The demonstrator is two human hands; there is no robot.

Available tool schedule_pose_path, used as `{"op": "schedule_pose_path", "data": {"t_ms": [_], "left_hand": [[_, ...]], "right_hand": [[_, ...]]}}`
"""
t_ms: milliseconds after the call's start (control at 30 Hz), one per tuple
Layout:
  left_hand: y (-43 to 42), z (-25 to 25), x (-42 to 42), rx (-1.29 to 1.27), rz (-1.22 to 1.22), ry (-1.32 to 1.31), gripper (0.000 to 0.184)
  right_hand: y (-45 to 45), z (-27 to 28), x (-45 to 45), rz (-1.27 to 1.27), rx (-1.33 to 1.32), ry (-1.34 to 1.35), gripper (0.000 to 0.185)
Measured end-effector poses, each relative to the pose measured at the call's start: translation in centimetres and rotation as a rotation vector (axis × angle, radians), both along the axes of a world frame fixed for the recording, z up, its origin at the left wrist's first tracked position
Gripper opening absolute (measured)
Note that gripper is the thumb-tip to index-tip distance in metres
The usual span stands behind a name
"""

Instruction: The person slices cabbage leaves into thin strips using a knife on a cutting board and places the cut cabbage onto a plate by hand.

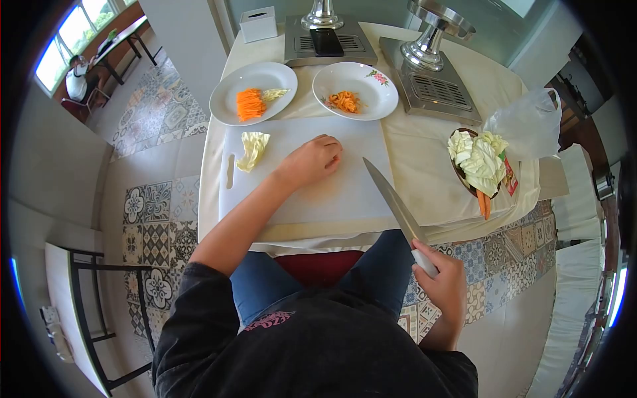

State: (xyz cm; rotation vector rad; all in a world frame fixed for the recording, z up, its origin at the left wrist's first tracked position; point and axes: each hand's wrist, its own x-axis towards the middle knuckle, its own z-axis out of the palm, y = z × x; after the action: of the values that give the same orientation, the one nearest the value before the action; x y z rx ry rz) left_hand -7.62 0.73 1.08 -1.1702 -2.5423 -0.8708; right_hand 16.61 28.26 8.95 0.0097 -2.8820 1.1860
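My right hand point(439, 273) is closed round the white handle of a large knife point(393, 199), whose blade points up and left over the right edge of the white cutting board point(298, 205). Over the middle of the board is my left hand point(318, 159), its fingers curled; whatever they may hold is hidden. A piece of cabbage leaf point(253, 151) lies on the board left of that hand. Behind the board, a white plate point(229, 89) bears carrot strips point(250, 105) and cabbage shreds point(275, 94). A flowered plate point(378, 99) beside it holds carrot shreds point(345, 101).
At the right, a dish of cabbage point(483, 162) and carrots point(485, 205) sits by a plastic bag point(531, 123). Two metal stands point(325, 43) point(438, 89), a phone point(326, 42) and a tissue box point(259, 25) are at the back. Another person point(78, 78) sits far left.
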Motion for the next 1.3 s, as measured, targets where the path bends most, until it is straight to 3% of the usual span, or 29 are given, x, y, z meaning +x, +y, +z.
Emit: {"op": "schedule_pose_path", "data": {"t_ms": [233,433,500,667,833,1067,1167,1300], "left_hand": [[0.2,0.2,-0.4,-0.165,0.035,-0.094,0.006],[-2.5,2.4,-2.8,0.045,0.127,-0.197,0.015],[-5.2,4.3,-6.8,0.240,0.368,-0.113,0.021],[-10.4,5.4,-14.2,-0.043,0.487,-0.218,0.020],[-11.3,4.1,-16.3,-0.071,0.445,-0.185,0.019],[-11.2,4.7,-14.3,-0.095,0.494,0.025,0.017],[-10.8,5.8,-11.4,0.094,0.537,-0.075,0.016],[-10.8,7.9,-2.0,0.102,0.677,-0.180,0.014]], "right_hand": [[0.4,0.1,-0.2,-0.021,-0.021,-0.020,0.050],[-0.2,-1.1,-1.3,0.004,-0.070,0.012,0.050],[-0.7,-1.2,-1.8,0.011,-0.075,0.023,0.049],[-1.5,-1.1,-2.3,0.063,-0.078,0.018,0.048],[-1.8,-1.4,-2.1,0.069,-0.093,0.018,0.048],[-1.9,-1.4,-2.0,0.060,-0.111,-0.007,0.048],[-2.0,-1.7,-2.1,0.059,-0.113,-0.002,0.049],[-2.2,-3.2,-2.5,0.061,-0.181,-0.005,0.048]]}}
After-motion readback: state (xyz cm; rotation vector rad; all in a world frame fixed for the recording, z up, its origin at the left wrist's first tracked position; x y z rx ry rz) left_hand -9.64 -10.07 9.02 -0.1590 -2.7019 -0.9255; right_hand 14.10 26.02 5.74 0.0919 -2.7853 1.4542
